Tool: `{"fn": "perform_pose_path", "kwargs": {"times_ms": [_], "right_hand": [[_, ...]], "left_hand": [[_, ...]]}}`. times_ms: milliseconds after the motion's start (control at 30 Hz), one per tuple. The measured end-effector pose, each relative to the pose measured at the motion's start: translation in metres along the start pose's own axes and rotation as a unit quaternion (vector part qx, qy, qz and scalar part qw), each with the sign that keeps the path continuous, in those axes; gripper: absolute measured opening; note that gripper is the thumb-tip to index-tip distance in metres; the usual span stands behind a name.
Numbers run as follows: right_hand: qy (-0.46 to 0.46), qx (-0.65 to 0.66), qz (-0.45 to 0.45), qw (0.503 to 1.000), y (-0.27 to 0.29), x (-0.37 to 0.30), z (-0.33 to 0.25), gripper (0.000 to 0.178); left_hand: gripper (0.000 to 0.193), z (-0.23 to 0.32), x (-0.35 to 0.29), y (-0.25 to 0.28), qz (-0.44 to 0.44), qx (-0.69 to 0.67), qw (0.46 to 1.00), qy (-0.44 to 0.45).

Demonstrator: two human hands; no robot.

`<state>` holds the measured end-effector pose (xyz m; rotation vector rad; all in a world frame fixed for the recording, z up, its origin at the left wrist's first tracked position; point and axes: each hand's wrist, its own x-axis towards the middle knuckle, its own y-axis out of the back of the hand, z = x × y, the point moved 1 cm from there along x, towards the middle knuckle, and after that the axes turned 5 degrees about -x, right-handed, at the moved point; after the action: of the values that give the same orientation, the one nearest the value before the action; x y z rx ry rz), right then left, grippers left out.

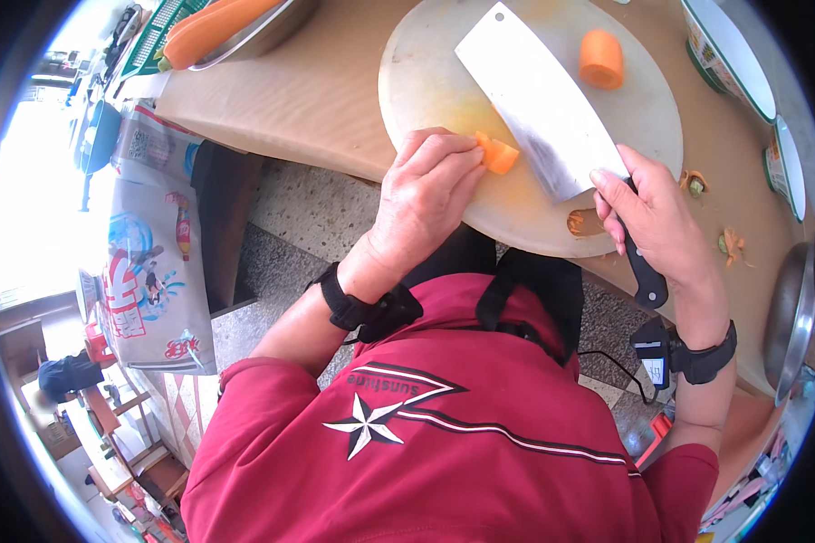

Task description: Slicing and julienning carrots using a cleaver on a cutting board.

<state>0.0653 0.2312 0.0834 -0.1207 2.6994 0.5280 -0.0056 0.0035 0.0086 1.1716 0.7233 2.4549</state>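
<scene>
My right hand grips the black handle of a cleaver, thumb pressed at the base of the blade. The broad steel blade slants up and left over a round, pale cutting board. My left hand is at the board's left side, its fingers bent together around small cut carrot pieces. These pieces lie just left of the blade, apart from it; the fingertips partly hide them. A thick carrot chunk stands on the board's far right, beyond the cleaver.
Whole carrots lie in a metal bowl at the far left. Two green-rimmed white bowls and a metal basin line the right. Carrot scraps lie on the brown tabletop. A printed bag hangs at left.
</scene>
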Motion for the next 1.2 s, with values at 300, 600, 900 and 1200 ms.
{"fn": "perform_pose_path", "kwargs": {"times_ms": [300, 600, 900, 1200], "right_hand": [[0.065, -0.326, 0.155, 0.930, 0.004, -0.035, -0.010, 0.017], [0.146, -0.350, 0.178, 0.908, -0.008, -0.054, 0.003, 0.023], [0.205, -0.434, 0.274, 0.833, -0.007, -0.051, 0.010, 0.028], [0.217, -0.307, 0.316, 0.871, 0.008, -0.064, 0.024, 0.025]], "left_hand": [[0.022, -0.001, 0.019, 0.003, -0.095, -0.001, 0.995, -0.005], [0.018, 0.001, 0.012, -0.006, -0.078, -0.027, 0.996, -0.027], [0.038, -0.010, 0.046, 0.001, -0.165, 0.044, 0.985, -0.028], [0.032, -0.028, 0.093, -0.020, -0.301, 0.114, 0.939, -0.120]]}}
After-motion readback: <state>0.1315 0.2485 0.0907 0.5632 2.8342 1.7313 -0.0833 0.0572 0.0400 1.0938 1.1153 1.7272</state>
